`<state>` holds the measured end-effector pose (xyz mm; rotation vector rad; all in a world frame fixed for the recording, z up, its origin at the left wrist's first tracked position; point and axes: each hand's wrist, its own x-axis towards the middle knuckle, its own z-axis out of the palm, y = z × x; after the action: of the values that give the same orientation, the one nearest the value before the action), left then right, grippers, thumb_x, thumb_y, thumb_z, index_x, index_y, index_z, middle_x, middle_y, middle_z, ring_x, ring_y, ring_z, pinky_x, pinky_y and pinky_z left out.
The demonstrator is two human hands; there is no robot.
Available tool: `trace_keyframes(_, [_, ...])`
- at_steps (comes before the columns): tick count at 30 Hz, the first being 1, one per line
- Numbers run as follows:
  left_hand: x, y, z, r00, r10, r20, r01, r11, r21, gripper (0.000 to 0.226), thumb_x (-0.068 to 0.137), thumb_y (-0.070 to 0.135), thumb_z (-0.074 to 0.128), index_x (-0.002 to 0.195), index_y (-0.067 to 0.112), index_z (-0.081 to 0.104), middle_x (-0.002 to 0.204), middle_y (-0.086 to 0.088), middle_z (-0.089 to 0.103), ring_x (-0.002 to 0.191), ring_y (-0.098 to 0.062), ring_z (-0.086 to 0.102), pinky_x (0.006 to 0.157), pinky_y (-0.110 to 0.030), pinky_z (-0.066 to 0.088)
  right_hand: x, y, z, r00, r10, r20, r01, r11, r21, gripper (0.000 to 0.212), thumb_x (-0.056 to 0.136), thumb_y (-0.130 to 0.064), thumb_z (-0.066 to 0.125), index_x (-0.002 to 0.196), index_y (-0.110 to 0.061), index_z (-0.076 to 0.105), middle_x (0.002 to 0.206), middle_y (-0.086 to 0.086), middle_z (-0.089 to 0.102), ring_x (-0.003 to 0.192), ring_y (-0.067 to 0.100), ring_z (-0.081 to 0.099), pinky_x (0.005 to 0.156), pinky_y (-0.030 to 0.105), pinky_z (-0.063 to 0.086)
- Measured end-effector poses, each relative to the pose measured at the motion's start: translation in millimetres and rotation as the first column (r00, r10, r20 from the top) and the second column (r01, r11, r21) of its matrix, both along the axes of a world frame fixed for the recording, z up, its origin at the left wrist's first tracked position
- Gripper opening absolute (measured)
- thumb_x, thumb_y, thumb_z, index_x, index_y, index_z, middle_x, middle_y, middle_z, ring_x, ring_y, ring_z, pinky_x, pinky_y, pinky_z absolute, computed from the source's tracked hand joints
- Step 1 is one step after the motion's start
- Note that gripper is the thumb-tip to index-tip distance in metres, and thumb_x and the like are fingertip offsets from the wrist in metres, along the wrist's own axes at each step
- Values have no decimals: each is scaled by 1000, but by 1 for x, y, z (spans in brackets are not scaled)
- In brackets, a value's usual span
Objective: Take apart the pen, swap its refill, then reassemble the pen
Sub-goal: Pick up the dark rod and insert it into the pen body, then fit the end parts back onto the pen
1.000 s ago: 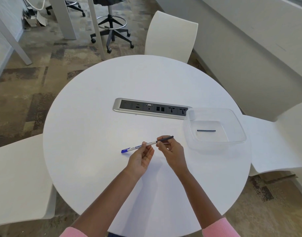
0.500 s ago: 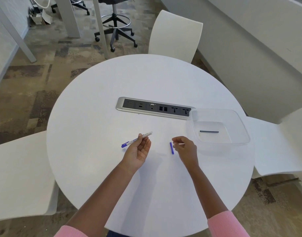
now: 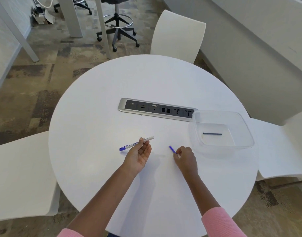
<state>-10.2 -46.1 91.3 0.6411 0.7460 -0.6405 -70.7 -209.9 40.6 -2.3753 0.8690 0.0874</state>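
Two hands are at work over the round white table (image 3: 95, 117), and the pen is already in pieces. Taking the recessed socket strip (image 3: 157, 109) as the landmark: the left hand (image 3: 138, 154) sits on the near side of it, palm up and mostly open, pinching the white pen barrel (image 3: 138, 142) between thumb and fingertips. The barrel's long axis runs roughly parallel to the strip, blue cap end pointing away from the other hand, the white open end towards it.

The right hand (image 3: 185, 159) lies near of the strip's right end, fingers curled around a short blue piece (image 3: 171, 149) of which only the upper end shows. Whether this is the old refill or an end plug cannot be told; its lower part is hidden inside the fingers.

A clear plastic container (image 3: 246, 125) stands just against the strip's right end. A dark slim refill (image 3: 212, 133) lies flat in it, long axis parallel to the strip.

Judgement: the coming move turns on that refill. It lies beyond and outward of the right hand, which is clearly the nearer one, but is occupied and would first need to set its piece down. The barrel's open end already faces that side for insertion.
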Motion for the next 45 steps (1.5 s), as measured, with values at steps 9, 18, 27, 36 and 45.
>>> trace_keyframes(9, [1, 0, -7, 1000, -21, 2, 21, 1000, 6, 17, 89, 12, 59, 74, 4, 62, 50, -5, 68, 44, -11, 66, 73, -27, 58, -1, 13, 24, 962, -136, 238, 68, 959, 274, 4, 81, -11, 59, 80, -7, 59, 77, 2, 63, 69, 14, 58, 59, 20, 44])
trace_keyframes(18, [1, -2, -6, 1000, -19, -7, 20, 999, 26, 17, 90, 10, 58, 74, 4, 61, 49, -5, 68, 64, -13, 63, 86, -33, 51, -2, 38, 52, 908, -38, 417, -99, 949, 301, 4, 82, -10, 61, 86, -10, 64, 78, -4, 63, 66, 5, 56, 59, 7, 44])
trace_keyframes(27, [1, -2, -9, 1000, -6, -30, 7, 1000, 27, 17, 89, 10, 59, 74, 2, 62, 48, -7, 68, 67, -15, 61, 84, -31, 46, -4, 38, 58, 891, -38, 452, -103, 954, 283, 5, 83, -10, 60, 87, -10, 64, 82, -1, 64, 67, 4, 56, 58, 6, 44])
trace_keyframes(36, [0, -4, -7, 1000, -8, -29, 9, 999, 40, 15, 88, 9, 59, 76, 1, 62, 48, -8, 68, 70, -17, 60, 86, -33, 47, -6, 34, 59, 888, 84, 452, -164, 976, 141, 8, 83, -8, 61, 91, -9, 64, 86, 4, 66, 68, 10, 56, 61, 5, 42])
trace_keyframes(45, [-1, -6, -5, 996, -67, 63, 56, 985, 164, 10, 89, 7, 58, 81, 3, 61, 78, -11, 60, 71, -16, 59, 83, -32, 48, -7, 27, 61, 869, 220, 442, -239, 971, -13, 13, 83, -1, 58, 91, -7, 66, 90, 11, 62, 65, 15, 55, 66, 19, 44])
